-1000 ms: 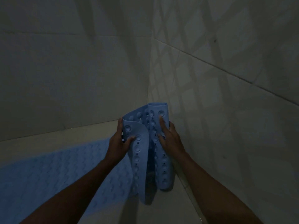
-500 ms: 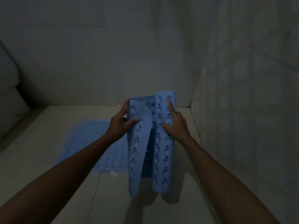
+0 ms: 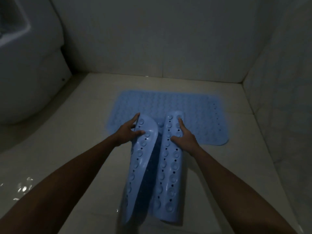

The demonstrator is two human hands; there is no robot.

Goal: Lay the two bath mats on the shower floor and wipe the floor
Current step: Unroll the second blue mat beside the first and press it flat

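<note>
One blue bath mat (image 3: 194, 112) lies flat on the pale shower floor (image 3: 87, 135), near the back wall. A second blue mat (image 3: 170, 169), curled lengthwise with its suction cups facing out, hangs upright in front of me over the floor. My left hand (image 3: 128, 130) grips its left curled edge near the top. My right hand (image 3: 183, 137) holds the right curled edge, fingers spread over the cups. The mat's lower end is close to the floor; I cannot tell if it touches.
A white toilet (image 3: 28, 68) stands at the left. Tiled walls close the space at the back (image 3: 152, 39) and right (image 3: 278, 98). Water glints on the floor at the lower left (image 3: 23, 188). The room is dim.
My view has swung left and down, from the corner to the floor. Both hands still hold the curled mat, now spread wider apart, with the flat mat fully in sight behind it.
</note>
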